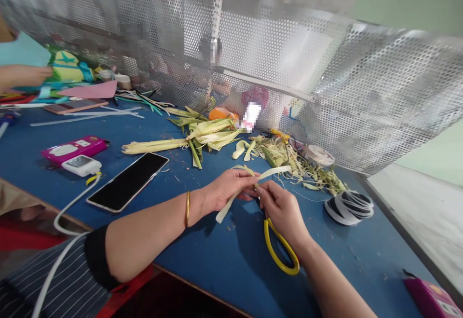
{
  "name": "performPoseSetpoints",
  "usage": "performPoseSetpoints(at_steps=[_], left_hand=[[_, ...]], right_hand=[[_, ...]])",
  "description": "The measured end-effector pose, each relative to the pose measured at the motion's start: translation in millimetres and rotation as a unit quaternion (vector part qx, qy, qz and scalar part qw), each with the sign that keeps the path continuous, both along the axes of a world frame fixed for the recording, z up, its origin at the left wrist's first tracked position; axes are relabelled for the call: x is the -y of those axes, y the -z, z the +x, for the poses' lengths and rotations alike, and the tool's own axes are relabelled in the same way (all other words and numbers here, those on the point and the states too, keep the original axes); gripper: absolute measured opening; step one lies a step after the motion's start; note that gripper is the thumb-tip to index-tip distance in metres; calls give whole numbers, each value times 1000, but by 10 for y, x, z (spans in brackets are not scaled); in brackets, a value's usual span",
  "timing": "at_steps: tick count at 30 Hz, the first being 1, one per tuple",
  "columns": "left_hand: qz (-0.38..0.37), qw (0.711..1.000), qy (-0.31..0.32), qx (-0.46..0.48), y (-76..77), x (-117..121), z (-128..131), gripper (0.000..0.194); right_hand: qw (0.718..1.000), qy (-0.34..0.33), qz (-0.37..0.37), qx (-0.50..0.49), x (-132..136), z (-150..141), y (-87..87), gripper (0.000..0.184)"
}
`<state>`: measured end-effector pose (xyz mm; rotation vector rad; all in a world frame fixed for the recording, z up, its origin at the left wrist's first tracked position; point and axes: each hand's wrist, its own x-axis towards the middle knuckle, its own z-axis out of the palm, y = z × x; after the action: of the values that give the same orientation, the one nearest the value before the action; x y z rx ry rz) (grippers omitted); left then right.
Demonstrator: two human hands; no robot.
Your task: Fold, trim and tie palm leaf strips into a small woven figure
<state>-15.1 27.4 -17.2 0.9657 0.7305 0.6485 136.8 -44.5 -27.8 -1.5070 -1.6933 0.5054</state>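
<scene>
My left hand (237, 188), with a gold bangle at the wrist, pinches a pale green leaf strip (277, 171). One end of the strip points right above the fingers, and another pale end hangs down at the left. Close beside it, the closed thumb and fingertips of my right hand (282, 209) meet the strip where the two hands come together. Below my right hand shows the yellow handle (282, 253) of what look like scissors. Their blades are mostly hidden, and I cannot tell whether this hand also grips them.
Beyond my hands lie long pale husk leaves (213, 132) and a heap of leaf scraps (285, 156). A phone (128, 181) and a white cabled device (82, 164) are at left. A white ribbon coil (349, 208) lies right. Perforated metal panels (267, 43) close the back. Another person's hand (25, 76) is far left.
</scene>
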Motion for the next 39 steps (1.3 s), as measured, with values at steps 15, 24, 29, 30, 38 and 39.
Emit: performPoseSetpoints(at_steps=[15, 24, 29, 30, 38, 39], left_hand=[[102, 993, -17, -60, -33, 78, -13, 20], [298, 921, 120, -220, 27, 240, 2, 27], [231, 940, 47, -246, 27, 138, 0, 36], [193, 955, 32, -223, 15, 121, 0, 36], [-84, 995, -27, -43, -28, 31, -1, 31], [-104, 994, -27, -28, -23, 17, -3, 30]], right_hand=[[944, 126, 248, 177, 132, -23, -119, 17], [980, 51, -34, -190, 77, -82, -124, 34], [979, 63, 193, 34, 196, -112, -143, 14], [966, 24, 235, 105, 214, -124, -147, 10], [820, -124, 322, 457, 179, -180, -81, 19], [819, -126, 319, 460, 159, -178, -64, 21]])
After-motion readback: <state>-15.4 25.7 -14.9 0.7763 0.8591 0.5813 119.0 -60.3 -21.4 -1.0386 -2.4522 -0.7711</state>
